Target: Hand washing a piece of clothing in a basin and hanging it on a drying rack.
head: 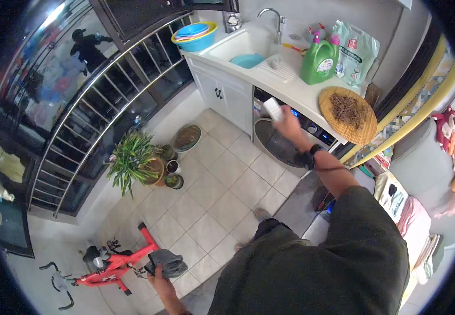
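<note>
A small white box-like item (pixel 273 109) is gripped in my right hand (pixel 288 125), reached out in front of the washing machine (pixel 278 143). Behind that hand, the machine's control panel (pixel 318 132) is lit in blue, and its round door sits below. My left hand (pixel 159 282) is low at the lower left, fingers closed on a dark grey cloth item (pixel 172 263). The cloth hangs bunched, overlapping the view of a red exercise bike (pixel 111 271). What the cloth item is exactly cannot be made out.
Above the machine, the counter (pixel 286 90) bears a green detergent jug (pixel 317 65), a pale green bag (pixel 355 55) and a woven tray (pixel 326 103) of dried brown stems. A sink (pixel 227 49) with stacked basins (pixel 194 37) adjoins. Potted plants (pixel 133 159) line the window railing (pixel 105 138).
</note>
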### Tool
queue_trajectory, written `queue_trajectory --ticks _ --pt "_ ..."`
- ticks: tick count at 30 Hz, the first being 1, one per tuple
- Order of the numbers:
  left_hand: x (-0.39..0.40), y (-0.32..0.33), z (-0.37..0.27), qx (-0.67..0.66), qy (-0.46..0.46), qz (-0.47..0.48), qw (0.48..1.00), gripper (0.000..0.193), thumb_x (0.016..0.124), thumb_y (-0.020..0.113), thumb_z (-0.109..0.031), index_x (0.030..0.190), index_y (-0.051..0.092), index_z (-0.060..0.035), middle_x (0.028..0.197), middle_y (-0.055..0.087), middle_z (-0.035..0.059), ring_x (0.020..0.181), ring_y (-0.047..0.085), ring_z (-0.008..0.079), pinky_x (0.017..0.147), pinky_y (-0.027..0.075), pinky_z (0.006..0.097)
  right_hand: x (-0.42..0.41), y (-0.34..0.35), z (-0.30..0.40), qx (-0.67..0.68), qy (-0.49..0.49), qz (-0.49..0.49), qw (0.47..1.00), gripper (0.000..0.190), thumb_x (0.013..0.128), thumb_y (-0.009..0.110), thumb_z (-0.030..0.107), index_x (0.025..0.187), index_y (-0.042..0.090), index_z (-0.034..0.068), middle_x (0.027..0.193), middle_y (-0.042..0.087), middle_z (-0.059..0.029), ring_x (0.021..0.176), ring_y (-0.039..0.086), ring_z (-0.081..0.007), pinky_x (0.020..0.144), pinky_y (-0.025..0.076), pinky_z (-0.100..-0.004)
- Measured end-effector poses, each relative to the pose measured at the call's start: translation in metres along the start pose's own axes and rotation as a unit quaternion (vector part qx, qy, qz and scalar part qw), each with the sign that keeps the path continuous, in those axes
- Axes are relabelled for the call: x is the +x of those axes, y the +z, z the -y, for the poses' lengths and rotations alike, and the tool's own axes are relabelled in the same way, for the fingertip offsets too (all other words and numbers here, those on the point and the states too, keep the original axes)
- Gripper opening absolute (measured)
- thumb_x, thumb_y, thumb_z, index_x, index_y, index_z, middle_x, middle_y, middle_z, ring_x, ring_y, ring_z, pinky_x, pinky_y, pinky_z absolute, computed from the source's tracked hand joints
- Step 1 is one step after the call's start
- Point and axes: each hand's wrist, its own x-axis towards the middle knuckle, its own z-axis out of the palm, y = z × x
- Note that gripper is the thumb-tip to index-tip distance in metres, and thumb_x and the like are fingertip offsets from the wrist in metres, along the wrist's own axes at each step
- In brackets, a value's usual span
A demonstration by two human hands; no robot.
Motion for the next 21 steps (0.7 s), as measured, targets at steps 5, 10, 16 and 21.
queue_trajectory --ticks 5,10,16,21 --pt "0.002 0.043 -0.010 0.050 0.016 0.020 0.998 0.033 0.088 0.067 -0.006 0.118 0.055 -0.0023 0.110 0.065 0.0092 0.098 0.062 0.0184 0.086 0.051 0.0335 0.110 -0.020 -0.139 -0.107 0.026 -0.060 0.992 0.064 0.071 0.076 0.026 0.129 0.053 0.012 0.113 0.058 -0.0258 0.102 0.062 -0.0431 0.088 0.052 -0.0479" --pt "-0.017 0.105 -0.032 0.069 0.024 -0.044 0.996 0.031 0.087 0.067 -0.005 0.117 0.055 -0.0020 0.106 0.065 0.0079 0.095 0.063 0.0181 0.084 0.052 0.0335 0.154 -0.001 -0.195 -0.147 0.053 -0.027 0.987 0.061 0.072 0.075 0.027 0.129 0.059 0.009 0.112 0.060 -0.0278 0.103 0.061 -0.0433 0.092 0.052 -0.0464" --pt "-0.007 0.135 -0.028 0.097 0.004 -0.052 0.994 0.034 0.087 0.068 -0.005 0.117 0.053 -0.0029 0.107 0.064 0.0070 0.094 0.062 0.0177 0.086 0.051 0.0325 0.178 -0.004 -0.249 -0.230 0.078 0.037 0.969 0.055 0.073 0.072 0.034 0.122 0.063 0.010 0.116 0.060 -0.0283 0.109 0.058 -0.0452 0.095 0.049 -0.0502" --pt "-0.014 0.155 -0.031 0.080 0.005 -0.073 0.994 0.037 0.086 0.069 -0.005 0.118 0.052 -0.0032 0.110 0.063 0.0068 0.098 0.061 0.0180 0.089 0.049 0.0326 0.175 0.004 -0.194 -0.248 0.143 0.054 0.957 0.063 0.074 0.069 0.034 0.132 0.057 0.012 0.133 0.051 -0.0243 0.124 0.049 -0.0437 0.103 0.042 -0.0521"
